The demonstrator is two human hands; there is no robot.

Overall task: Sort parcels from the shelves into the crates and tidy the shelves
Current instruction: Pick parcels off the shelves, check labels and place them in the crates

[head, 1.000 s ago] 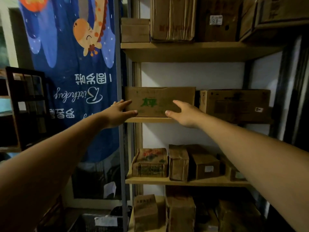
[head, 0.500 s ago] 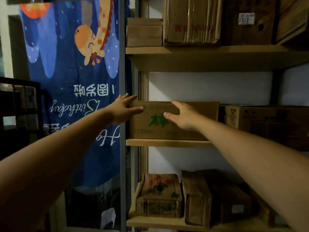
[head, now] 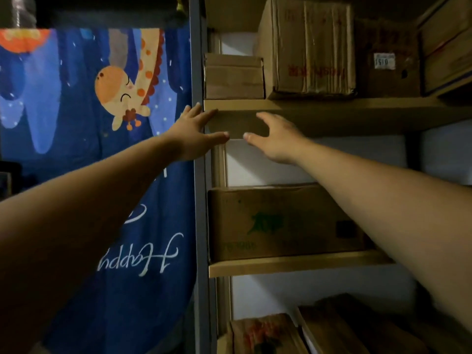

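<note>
The left hand (head: 194,134) and right hand (head: 277,139), each grip wide and empty, reach side by side at the upper shelf (head: 332,108) front edge, probably spread to flank the small cardboard parcel (head: 233,77) sitting just above.

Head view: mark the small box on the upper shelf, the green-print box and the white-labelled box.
Small box (head: 233,77): head view, middle of its front face.
Green-print box (head: 268,223): head view, front face, on the green print.
White-labelled box (head: 384,81): head view, front face below the label.
</note>
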